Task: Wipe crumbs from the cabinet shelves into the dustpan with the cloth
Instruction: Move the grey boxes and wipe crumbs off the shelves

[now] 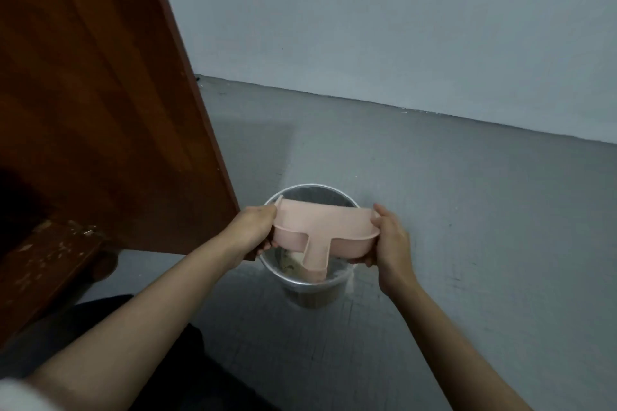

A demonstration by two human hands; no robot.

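We are holding the pink dustpan [320, 227] with both hands right over the mouth of a small round bin [314, 294] that is standing on the grey floor [467, 227]. Our left hand [252, 227] is gripping the pan's left end, fingers curled under it. Our right hand [390, 240] is gripping the right end, thumb on top and fingers wrapped beneath. Neither hand is nearer than the other; each is taking one end.

What matters for the coming move is how the pan is lying. Its long axis is running left to right between our hands, spanning almost the full width of the bin rim, while its short handle [315, 255] is pointing toward us and dipping down inside the bin. The pan is sitting above the rim, not resting on it as far as we can tell. We are judging this to be the emptying step, so any further tilt has to stay centred over the opening or crumbs will be landing on the floor.

The brown cabinet door [100, 93] is hanging open just to the left of our left hand. Below it, pale flecks [76, 230] are showing on the cabinet's worn lower edge. The cloth is not in view.
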